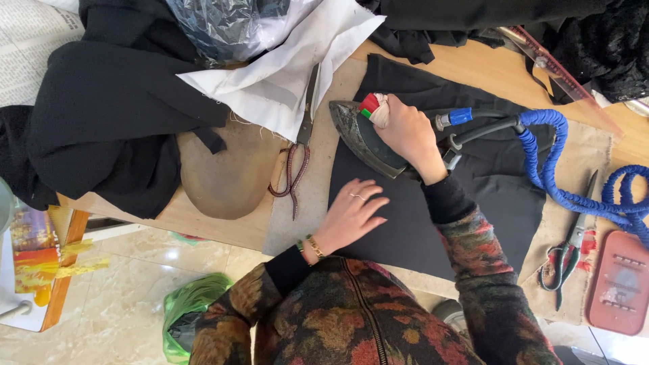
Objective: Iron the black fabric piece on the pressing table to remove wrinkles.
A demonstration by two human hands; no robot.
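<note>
Overhead: right hand (405,132) clenched round iron (362,135) handle, iron resting on black cloth (433,223) spread over padded board (304,203). Left hand (351,213) released, flat, palm down on cloth just beside iron. Blue hose (554,169) runs from iron to right. Scissors (297,155) lie left of iron; second scissors (568,253) far right near red rest (618,284).

A crumpled clear plastic bag (226,23) lies at twelve o'clock on the pile of cloth, glossy, with dark cloth showing through it. A bright green plastic bag (189,307) sits on the pale tiled floor (115,318) at seven o'clock, something dark inside. At nine o'clock, by the left edge, a flat printed sheet (30,260) in orange, yellow and red rests on a white surface.
</note>
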